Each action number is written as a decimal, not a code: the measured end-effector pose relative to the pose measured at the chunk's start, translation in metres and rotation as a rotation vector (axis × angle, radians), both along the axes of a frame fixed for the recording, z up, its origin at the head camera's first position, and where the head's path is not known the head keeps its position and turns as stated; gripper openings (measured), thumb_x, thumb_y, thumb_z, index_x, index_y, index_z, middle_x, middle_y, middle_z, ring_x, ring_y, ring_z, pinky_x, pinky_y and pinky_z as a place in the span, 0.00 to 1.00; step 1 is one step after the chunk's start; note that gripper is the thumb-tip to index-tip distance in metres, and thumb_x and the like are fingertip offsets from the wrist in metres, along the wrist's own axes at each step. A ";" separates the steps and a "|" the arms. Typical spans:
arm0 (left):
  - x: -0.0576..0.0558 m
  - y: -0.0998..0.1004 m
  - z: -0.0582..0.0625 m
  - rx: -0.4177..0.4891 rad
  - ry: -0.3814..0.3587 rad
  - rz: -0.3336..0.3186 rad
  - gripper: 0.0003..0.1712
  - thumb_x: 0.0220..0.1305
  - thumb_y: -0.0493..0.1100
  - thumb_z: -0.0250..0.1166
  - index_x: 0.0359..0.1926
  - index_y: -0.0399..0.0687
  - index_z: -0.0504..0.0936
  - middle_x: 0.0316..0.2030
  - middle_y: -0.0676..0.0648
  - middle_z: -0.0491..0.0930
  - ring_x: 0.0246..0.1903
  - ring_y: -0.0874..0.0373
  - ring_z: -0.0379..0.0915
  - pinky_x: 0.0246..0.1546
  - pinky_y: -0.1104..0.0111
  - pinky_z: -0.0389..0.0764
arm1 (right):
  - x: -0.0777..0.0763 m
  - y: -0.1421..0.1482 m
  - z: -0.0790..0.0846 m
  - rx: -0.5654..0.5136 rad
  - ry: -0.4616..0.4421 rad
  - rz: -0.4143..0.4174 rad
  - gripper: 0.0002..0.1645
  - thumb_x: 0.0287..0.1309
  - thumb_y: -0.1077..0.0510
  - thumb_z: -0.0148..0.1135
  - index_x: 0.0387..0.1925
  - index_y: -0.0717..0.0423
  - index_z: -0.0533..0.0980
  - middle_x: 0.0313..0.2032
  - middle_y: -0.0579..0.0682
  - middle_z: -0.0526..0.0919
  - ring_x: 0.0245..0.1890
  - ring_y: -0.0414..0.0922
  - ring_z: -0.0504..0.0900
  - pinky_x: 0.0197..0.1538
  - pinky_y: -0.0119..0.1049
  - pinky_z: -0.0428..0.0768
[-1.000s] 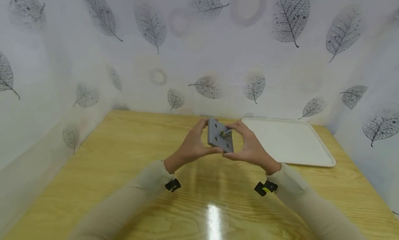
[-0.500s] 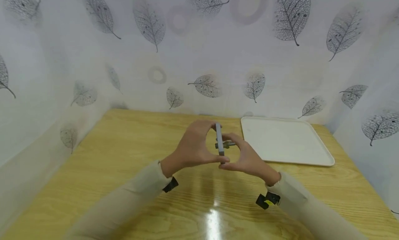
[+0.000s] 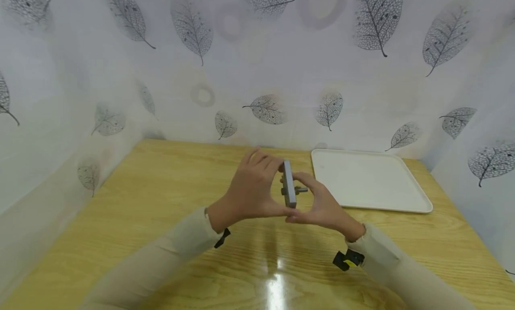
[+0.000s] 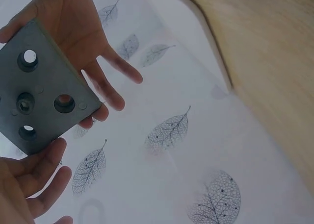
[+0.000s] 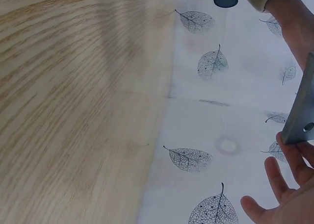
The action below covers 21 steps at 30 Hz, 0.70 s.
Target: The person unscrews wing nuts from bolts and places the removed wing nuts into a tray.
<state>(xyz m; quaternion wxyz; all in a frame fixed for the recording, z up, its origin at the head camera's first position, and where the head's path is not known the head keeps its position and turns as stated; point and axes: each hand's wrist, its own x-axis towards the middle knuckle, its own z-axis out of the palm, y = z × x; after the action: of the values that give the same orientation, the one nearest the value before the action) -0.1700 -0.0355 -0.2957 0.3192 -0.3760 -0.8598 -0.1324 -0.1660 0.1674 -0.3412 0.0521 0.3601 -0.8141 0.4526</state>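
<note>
Both hands hold a grey square metal plate (image 3: 289, 184) upright above the table, seen nearly edge-on in the head view. My left hand (image 3: 251, 189) grips it from the left, with fingers at its top edge and thumb at its bottom edge. From the right, my right hand (image 3: 322, 207) pinches the same plate, its thumb near the bottom corner. Holes pierce the plate (image 4: 49, 82) in the left wrist view. A bolt (image 4: 25, 103) with a socket head sits in one of them. Its shank (image 3: 302, 190) sticks out toward my right hand.
A white tray (image 3: 370, 180) lies at the back right of the wooden table (image 3: 181, 176). Leaf-patterned cloth (image 3: 297, 68) stands behind the table and along its sides. Black straps with small devices (image 3: 348, 260) sit on the sleeved wrists.
The plate has turned from showing its holed face to nearly edge-on, and has shifted slightly right and down. Both hands have turned with it and keep their hold.
</note>
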 end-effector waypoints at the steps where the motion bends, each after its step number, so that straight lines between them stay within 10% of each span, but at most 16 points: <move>1: 0.001 0.000 0.001 -0.012 -0.004 0.002 0.51 0.25 0.81 0.66 0.43 0.46 0.78 0.35 0.52 0.81 0.41 0.57 0.74 0.60 0.55 0.67 | 0.000 0.000 0.000 0.005 -0.003 0.003 0.48 0.40 0.42 0.74 0.63 0.49 0.65 0.58 0.54 0.73 0.61 0.45 0.68 0.60 0.59 0.66; 21: 0.004 0.000 0.003 -0.117 -0.081 0.029 0.55 0.29 0.82 0.63 0.50 0.47 0.74 0.42 0.50 0.77 0.42 0.56 0.73 0.45 0.63 0.74 | 0.004 0.000 -0.002 0.082 -0.032 -0.014 0.52 0.37 0.49 0.77 0.64 0.55 0.62 0.61 0.56 0.69 0.63 0.56 0.65 0.61 0.62 0.63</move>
<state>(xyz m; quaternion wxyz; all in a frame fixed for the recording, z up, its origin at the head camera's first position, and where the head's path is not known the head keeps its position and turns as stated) -0.1659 -0.0355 -0.2930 0.2637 -0.3758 -0.8836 -0.0922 -0.1622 0.1679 -0.3431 0.0276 0.3488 -0.8352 0.4244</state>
